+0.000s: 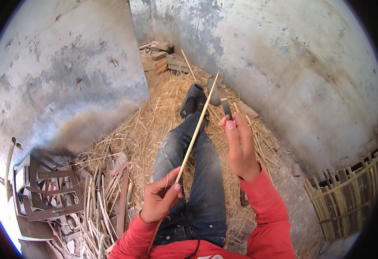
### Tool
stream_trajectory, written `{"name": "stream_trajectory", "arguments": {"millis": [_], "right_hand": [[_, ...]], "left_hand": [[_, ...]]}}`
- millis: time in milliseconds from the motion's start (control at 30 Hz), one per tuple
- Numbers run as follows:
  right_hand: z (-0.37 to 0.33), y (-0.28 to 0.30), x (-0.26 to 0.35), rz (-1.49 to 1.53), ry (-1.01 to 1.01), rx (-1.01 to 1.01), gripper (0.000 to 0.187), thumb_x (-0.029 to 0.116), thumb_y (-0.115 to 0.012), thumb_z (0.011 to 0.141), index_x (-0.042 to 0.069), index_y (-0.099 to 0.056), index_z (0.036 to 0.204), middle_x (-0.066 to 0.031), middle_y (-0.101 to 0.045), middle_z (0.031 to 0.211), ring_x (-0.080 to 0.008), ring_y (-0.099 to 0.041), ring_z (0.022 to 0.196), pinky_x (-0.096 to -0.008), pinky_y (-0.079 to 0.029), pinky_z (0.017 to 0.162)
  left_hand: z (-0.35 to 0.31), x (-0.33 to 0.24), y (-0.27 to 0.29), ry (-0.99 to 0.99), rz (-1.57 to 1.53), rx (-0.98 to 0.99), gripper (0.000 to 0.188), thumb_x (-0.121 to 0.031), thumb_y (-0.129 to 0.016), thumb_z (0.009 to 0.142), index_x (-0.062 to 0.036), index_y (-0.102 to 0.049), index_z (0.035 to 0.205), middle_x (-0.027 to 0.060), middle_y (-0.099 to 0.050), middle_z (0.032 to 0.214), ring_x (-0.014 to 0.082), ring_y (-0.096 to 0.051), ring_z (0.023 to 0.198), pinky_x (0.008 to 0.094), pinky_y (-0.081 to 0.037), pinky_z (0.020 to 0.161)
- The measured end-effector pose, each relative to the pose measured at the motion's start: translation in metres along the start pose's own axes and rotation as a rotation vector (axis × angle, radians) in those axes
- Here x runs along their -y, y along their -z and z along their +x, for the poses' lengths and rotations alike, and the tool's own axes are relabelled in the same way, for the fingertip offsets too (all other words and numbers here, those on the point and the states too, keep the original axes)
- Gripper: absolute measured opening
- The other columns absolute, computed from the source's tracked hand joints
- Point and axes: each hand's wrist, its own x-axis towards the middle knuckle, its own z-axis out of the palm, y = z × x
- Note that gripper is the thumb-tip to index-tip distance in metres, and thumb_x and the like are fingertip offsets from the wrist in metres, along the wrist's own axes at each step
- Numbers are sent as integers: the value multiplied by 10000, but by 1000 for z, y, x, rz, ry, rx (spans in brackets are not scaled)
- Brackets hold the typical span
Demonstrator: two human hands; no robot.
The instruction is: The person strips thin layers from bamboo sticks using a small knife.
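My left hand (159, 196) grips a long thin bamboo strip (196, 129) that runs up and away over my jeans-clad legs (197, 172). My right hand (239, 142) is raised beside the strip's upper part and holds a small dark knife (226, 108), blade pointing up. The blade stands just right of the strip, not clearly touching it. Both sleeves are red. My legs are stretched out on straw, with dark shoes (193, 100) at the far end.
Straw (150, 125) covers the floor between stained concrete walls. A heap of split bamboo strips (98, 207) and a metal frame (46, 190) lie at my left. A woven bamboo basket (348, 194) stands at the right. Bricks (158, 58) are stacked in the far corner.
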Motion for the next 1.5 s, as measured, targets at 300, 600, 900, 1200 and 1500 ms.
{"name": "stream_trajectory", "arguments": {"millis": [300, 600, 900, 1200, 1500], "right_hand": [[-29, -6, 22, -185, 29, 380, 224, 249, -596, 1024, 28, -578, 996, -177, -622, 784, -388, -633, 689, -450, -477, 599], [-50, -23, 12, -462, 348, 431, 449, 462, -690, 940, 88, -538, 744, -85, -570, 608, -306, -585, 478, -418, -440, 426], [-11, -6, -35, -704, 382, 264, 547, 535, -605, 974, 104, -510, 650, -91, -519, 509, -298, -554, 414, -411, -427, 389], [-19, -9, -22, -713, 380, 351, 526, 517, -613, 972, 94, -534, 670, -122, -540, 514, -317, -579, 428, -427, -446, 398], [-18, -5, -31, -701, 366, 332, 559, 523, -558, 1009, 84, -544, 664, -128, -549, 514, -295, -579, 428, -421, -437, 398]], "left_hand": [[3, 1, 0, 18, 13, -66, 392, -49, -649, 994, -28, -624, 1384, -9, -641, 768, 14, -502, 577, 186, -379, 498], [-3, 7, 5, 134, -208, 53, 317, -106, -549, 1057, 1, -621, 1347, -14, -449, 631, 79, -408, 482, 253, -310, 441], [-25, 10, 2, 223, -126, -6, 358, -52, -546, 1056, -10, -591, 1409, -37, -443, 631, 44, -372, 494, 241, -291, 447], [-29, 12, -8, 158, 99, -95, 383, 3, -589, 1008, 20, -601, 1390, -43, -523, 644, 28, -432, 500, 218, -326, 451], [-27, 14, -4, 94, 199, -91, 382, 5, -598, 1002, 24, -606, 1384, -55, -522, 647, 14, -431, 511, 205, -329, 469]]}}
